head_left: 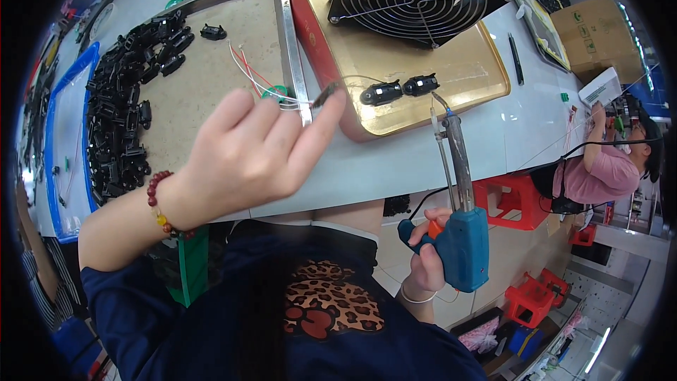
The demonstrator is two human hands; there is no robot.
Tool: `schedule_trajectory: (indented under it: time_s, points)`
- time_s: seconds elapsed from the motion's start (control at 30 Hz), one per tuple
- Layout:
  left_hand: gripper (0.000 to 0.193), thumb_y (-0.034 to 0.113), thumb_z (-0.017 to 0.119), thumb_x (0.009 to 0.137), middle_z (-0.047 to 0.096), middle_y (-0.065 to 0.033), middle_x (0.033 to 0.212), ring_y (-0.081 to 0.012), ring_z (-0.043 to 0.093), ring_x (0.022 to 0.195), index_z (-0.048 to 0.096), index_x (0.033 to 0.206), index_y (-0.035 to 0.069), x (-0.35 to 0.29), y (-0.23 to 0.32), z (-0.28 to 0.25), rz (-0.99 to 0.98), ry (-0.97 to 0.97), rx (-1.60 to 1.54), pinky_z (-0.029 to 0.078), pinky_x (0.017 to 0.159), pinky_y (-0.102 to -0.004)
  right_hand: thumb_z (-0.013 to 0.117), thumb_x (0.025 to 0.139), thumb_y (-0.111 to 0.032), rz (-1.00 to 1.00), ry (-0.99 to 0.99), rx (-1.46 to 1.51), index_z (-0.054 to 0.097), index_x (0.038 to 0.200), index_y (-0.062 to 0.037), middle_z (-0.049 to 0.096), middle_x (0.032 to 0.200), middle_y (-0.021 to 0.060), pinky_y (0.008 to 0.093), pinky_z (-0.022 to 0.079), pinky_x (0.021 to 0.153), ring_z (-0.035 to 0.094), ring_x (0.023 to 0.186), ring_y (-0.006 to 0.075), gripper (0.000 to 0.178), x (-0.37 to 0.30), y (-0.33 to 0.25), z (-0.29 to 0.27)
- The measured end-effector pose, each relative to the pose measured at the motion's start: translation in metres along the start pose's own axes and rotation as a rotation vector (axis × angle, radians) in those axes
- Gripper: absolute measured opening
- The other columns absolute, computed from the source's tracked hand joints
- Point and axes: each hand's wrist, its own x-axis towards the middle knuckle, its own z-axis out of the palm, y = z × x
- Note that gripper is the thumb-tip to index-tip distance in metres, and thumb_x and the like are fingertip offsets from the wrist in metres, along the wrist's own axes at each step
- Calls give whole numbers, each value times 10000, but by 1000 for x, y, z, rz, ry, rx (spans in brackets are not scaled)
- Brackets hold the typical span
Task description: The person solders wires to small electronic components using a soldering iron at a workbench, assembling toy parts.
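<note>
My right hand [427,264] grips a blue soldering gun [469,247], fingers around its handle by the orange trigger. The bent tip points up, close to the right one of two small black housings [421,85]; contact is unclear. The left housing [381,92] lies beside it on the gold tin [395,121]. My left hand [257,144] hovers over the steel tray's right rim, fingers curled. At its index fingertip is a small, blurred dark piece [324,95]. White and red wires [247,70] and a green round board [275,92] lie just behind the hand.
A fan with a wire guard [416,0] stands on the tin's far part. Many black housings [120,113] fill the left side of the steel tray [285,28]. A black pen [515,60] lies right of the tin. Another person [606,169] sits at right, near red stools [518,201].
</note>
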Motion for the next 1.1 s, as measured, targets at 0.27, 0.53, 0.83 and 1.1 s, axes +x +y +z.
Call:
schedule_trajectory:
  time_s: [0.27, 0.53, 0.83, 1.1]
  points:
    - [294, 56, 622, 706, 530, -61, 798, -190, 517, 711, 583, 997, 82, 20, -28, 26, -227, 67, -398, 409, 623, -299, 550, 681, -95, 6, 0, -10, 482, 1053, 73, 512, 992, 225, 228, 407, 521, 488, 529, 165, 413, -1, 1, 1]
    - [244, -26, 579, 735, 539, -87, 919, -202, 535, 757, 590, 955, 79, 33, -43, 37, -220, 42, -760, 438, 619, -278, 539, 680, -103, 20, 10, -29, 482, 1061, 71, 515, 994, 222, 229, 403, 529, 497, 542, 160, 422, 0, 2, -2]
    - [231, -40, 585, 667, 503, -78, 990, -209, 530, 808, 613, 853, 95, 42, -57, 39, 58, 69, -661, 445, 625, -280, 535, 672, -95, 36, 6, -17, 485, 1068, 71, 512, 999, 224, 235, 402, 539, 494, 547, 163, 431, 1, 1, -2]
    - [99, 35, 617, 715, 484, -68, 934, -190, 506, 746, 584, 804, 62, 44, -55, 32, 29, -29, -722, 441, 646, -276, 541, 678, -97, 34, -13, -5, 481, 1071, 73, 510, 1001, 226, 231, 407, 530, 496, 560, 165, 432, 2, 1, -4]
